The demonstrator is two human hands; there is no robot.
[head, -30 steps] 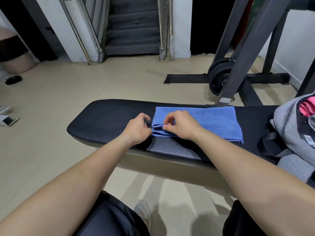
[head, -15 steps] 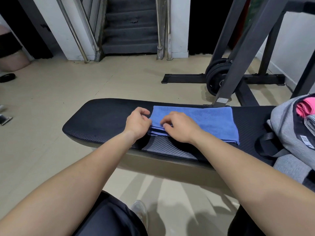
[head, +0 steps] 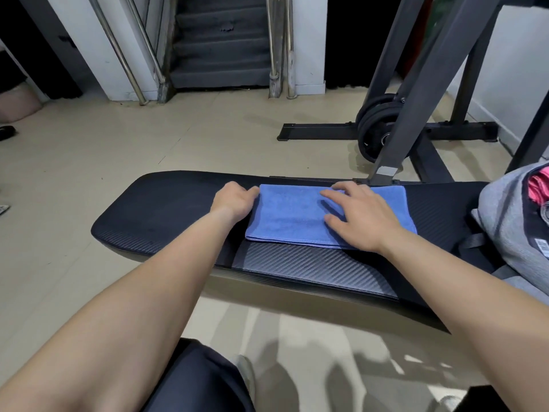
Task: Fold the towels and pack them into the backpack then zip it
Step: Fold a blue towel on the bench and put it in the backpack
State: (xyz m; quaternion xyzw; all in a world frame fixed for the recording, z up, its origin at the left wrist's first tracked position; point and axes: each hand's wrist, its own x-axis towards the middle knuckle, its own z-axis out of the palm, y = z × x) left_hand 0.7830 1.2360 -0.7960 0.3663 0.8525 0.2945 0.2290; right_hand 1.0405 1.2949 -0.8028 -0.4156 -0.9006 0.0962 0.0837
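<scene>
Nearest you, your knees sit at the bottom of the view, with pale floor between them and the padded black surface. Both bare forearms reach forward over its near edge.

Your left hand rests at the left edge of the blue towel, fingers curled in a narrow grip against that edge; you cannot tell whether cloth is pinched between them. Your right hand lies flat on the right half of the towel, fingers spread wide, pressing and holding nothing.

The towel lies folded into a flat rectangle in the middle of the surface, its near edge layered and straight, its far edge close to the far rim of the surface. To the left of the towel the surface is bare out to its rounded end. To the right a short bare strip separates the towel from the grey backpack, which stands open at the right frame edge with something pink showing inside.

Beyond the surface stand the dark rack frame and weight plates, then open floor up to the stairs.
</scene>
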